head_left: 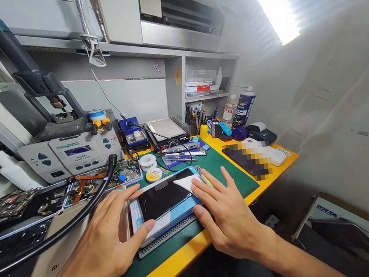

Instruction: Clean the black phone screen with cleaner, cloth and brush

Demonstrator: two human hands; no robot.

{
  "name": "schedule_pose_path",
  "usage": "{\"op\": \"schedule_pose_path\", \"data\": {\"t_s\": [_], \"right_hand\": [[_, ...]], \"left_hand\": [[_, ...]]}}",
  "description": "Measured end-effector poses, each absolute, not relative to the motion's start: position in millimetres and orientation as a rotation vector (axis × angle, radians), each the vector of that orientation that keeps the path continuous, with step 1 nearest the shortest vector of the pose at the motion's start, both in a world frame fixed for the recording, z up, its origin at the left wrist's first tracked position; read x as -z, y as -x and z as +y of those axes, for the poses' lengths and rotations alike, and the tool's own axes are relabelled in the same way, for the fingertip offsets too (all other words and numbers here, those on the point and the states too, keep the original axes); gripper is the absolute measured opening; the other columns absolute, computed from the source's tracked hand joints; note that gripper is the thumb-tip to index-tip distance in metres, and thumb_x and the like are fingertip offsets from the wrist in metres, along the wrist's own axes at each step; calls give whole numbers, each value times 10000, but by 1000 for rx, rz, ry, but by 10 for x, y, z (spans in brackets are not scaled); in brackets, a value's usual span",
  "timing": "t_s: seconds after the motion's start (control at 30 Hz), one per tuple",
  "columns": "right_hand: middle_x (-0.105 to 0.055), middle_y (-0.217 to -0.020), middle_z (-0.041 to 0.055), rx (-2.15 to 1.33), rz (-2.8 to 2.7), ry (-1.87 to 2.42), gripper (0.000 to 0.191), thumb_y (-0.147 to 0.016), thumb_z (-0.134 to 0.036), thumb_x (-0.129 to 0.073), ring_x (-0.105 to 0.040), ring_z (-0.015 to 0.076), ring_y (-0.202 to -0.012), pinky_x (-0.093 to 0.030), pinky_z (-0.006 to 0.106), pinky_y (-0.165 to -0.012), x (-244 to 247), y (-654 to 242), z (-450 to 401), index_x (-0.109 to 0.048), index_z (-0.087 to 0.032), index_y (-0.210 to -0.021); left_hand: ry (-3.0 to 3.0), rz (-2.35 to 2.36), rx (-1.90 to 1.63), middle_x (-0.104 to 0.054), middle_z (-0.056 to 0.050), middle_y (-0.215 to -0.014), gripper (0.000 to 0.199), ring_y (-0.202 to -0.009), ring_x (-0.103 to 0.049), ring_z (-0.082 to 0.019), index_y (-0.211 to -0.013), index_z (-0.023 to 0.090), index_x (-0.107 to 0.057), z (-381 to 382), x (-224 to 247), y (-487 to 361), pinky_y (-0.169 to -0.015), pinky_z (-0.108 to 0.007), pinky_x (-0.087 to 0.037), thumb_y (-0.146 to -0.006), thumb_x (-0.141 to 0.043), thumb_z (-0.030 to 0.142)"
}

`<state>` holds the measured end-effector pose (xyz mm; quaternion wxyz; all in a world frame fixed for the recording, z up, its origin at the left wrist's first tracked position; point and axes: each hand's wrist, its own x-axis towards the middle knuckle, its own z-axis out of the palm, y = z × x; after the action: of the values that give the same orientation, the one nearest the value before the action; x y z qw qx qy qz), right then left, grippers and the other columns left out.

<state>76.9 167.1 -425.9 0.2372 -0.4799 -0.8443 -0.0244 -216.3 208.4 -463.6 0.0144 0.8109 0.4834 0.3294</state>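
A phone with a black glossy screen [164, 198] lies face up on a blue-and-white flat box [176, 214], which rests on a grey perforated base [172, 236]. My left hand [109, 236] spans the box's left end, thumb on the near edge and fingers over the far edge. At the other end, my right hand [224, 214] presses a white wipe [187, 183] onto the screen with its fingertips. Its thumb lies near the box's front edge, with the other fingers spread. Part of the wipe is hidden under the fingers.
A green mat [235, 172] covers the yellow-edged bench. A black hose [80, 217] crosses the left side over a gold tablet [56, 259]. Behind stand a hot-air station [76, 153], solder spool [147, 162] and hot plate [167, 131]; a dark phone [247, 162] lies right.
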Motion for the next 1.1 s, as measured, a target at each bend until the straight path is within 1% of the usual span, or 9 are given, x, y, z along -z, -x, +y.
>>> {"op": "schedule_pose_path", "data": {"t_s": [0.13,0.23,0.3,0.37,0.47,0.6,0.8,0.97,1.1], "right_hand": [[-593,-1476,96,-10,-2338,1207,458,-1041,-369,-434,-373,368,-1480,9,669,-1237,4280,-490,1640,-569,-126,-1405],[-602,-1463,93,-56,-2302,1106,475,-1037,-432,-441,-379,349,-1475,27,636,-1252,4295,-245,1637,-580,-131,-1378],[-609,-1454,82,-104,-2303,1066,467,-1032,-450,-448,-371,338,-1479,3,630,-1257,4289,-127,1655,-587,-144,-1356],[-600,-1467,67,-136,-2311,1064,462,-1034,-452,-444,-350,342,-1488,-17,649,-1251,4277,-80,1697,-579,-158,-1363],[-560,-1513,58,-107,-2290,1154,466,-1054,-439,-407,-332,373,-1490,-41,700,-1226,4276,-157,1811,-560,-162,-1396],[-538,-1533,61,-14,-2243,1335,470,-1072,-411,-365,-338,405,-1484,-103,744,-1193,4309,-419,1994,-549,-163,-1426],[-531,-1540,58,67,-2274,1379,446,-1071,-346,-364,-331,379,-1502,-148,727,-1201,4335,-702,2043,-555,-175,-1436],[-481,-1576,62,76,-2292,1393,477,-1067,-341,-377,-286,366,-1526,-113,701,-1225,4339,-730,1817,-514,-149,-1481],[-462,-1590,65,26,-2422,1271,515,-1038,-345,-422,-260,374,-1534,-47,680,-1243,4287,-653,1594,-491,-132,-1502]], "left_hand": [[-2519,1499,-1041,-632,-68,-1346,678,-1281,-584,-328,-1432,339,-435,2095,4626,2149,-1087,-530,-475,-855,-671,606],[-2516,1494,-1058,-648,-70,-1321,663,-1272,-595,-336,-1420,342,-449,2100,4632,2155,-1076,-548,-488,-852,-666,608],[-2524,1490,-1054,-645,-76,-1330,631,-1260,-607,-336,-1414,342,-457,2101,4640,2171,-1066,-554,-498,-868,-645,596],[-2534,1497,-1044,-641,-82,-1342,617,-1251,-617,-337,-1414,338,-457,2099,4645,2187,-1054,-558,-507,-878,-628,591],[-2536,1517,-1026,-650,-84,-1336,658,-1244,-623,-340,-1421,333,-451,2094,4637,2190,-1059,-559,-505,-858,-650,609],[-2507,1547,-1006,-662,-73,-1319,669,-1247,-618,-332,-1418,336,-455,2084,4610,2160,-1082,-557,-487,-848,-665,615],[-2481,1559,-984,-630,-64,-1361,663,-1281,-590,-324,-1420,355,-442,2064,4594,2150,-1087,-552,-481,-854,-661,624],[-2494,1542,-970,-604,-85,-1381,680,-1321,-556,-334,-1428,335,-433,2052,4619,2158,-1111,-558,-457,-856,-675,613],[-2510,1521,-1002,-596,-90,-1387,675,-1320,-557,-339,-1429,330,-436,2047,4623,2154,-1117,-557,-453,-862,-673,609]]}}
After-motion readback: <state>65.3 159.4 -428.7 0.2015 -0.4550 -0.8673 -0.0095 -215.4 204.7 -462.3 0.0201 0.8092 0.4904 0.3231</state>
